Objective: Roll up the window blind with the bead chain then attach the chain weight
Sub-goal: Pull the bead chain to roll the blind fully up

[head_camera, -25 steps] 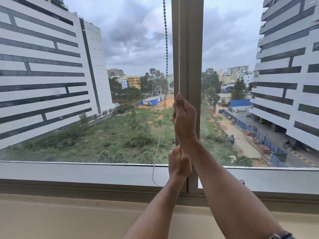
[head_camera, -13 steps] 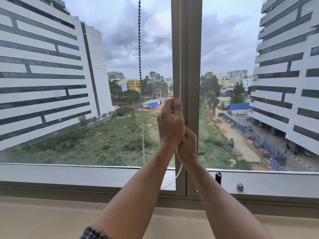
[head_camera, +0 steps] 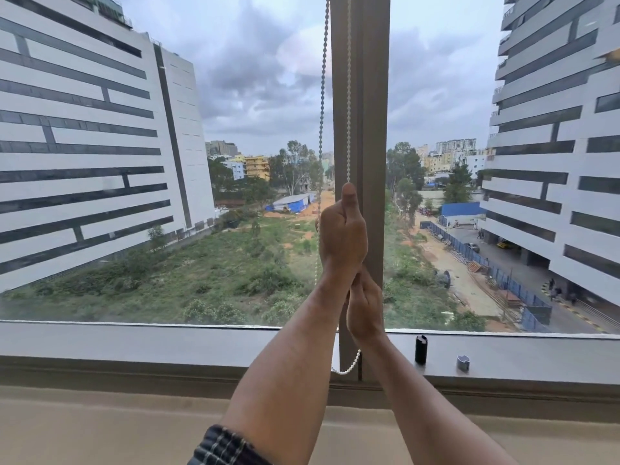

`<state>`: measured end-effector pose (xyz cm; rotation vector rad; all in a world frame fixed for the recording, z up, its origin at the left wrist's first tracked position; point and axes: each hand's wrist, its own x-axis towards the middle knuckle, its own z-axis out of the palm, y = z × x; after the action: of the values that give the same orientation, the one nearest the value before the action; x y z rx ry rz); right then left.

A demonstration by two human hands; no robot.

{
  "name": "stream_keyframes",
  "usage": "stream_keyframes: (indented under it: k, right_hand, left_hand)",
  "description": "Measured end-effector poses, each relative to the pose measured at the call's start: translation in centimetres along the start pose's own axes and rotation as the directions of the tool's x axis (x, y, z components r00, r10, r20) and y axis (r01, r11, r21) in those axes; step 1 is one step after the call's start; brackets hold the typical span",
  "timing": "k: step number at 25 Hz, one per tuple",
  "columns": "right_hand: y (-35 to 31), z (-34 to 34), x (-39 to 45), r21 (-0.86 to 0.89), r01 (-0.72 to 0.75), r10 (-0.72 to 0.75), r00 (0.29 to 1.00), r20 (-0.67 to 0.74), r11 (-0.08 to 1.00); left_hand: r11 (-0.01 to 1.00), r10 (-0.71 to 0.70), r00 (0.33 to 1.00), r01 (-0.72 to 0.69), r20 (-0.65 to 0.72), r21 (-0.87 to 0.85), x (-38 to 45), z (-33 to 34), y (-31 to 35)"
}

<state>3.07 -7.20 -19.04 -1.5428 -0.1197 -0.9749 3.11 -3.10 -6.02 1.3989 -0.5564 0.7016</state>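
Since half a second ago our left hand (head_camera: pixel 342 229) has climbed above the right hand (head_camera: pixel 364 307), both grips clamped on the bead chain (head_camera: pixel 321 129) at frame centre; blind out of view, black chain weight (head_camera: pixel 421 349) unattached on the sill (head_camera: pixel 167 340).

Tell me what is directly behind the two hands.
Behind the left hand and right hand stands the window's vertical frame post. The bead chain runs into them; its stretch inside the fists is hidden.

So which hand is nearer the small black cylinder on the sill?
Right hand: just up-left of the black cylinder. Left hand grips the chain higher, farther away.
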Motion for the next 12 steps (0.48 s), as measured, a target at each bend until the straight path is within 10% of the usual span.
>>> stream_keyframes:
  k: [5,12]
  right_hand:
    - [-6.7,-0.7,5.9,0.284,0.111,-0.055,0.979,-0.197,0.952]
    - [-13.2,0.9,9.3,0.375,-0.084,0.041,0.992,0.121,0.923]
  left_hand:
    - [0.995,-0.098,0.99,0.1,0.105,-0.019,-3.8,-0.8,-3.8]
    - [0.984,-0.156,0.984,0.147,0.089,0.102,-8.2,-0.6,-6.6]
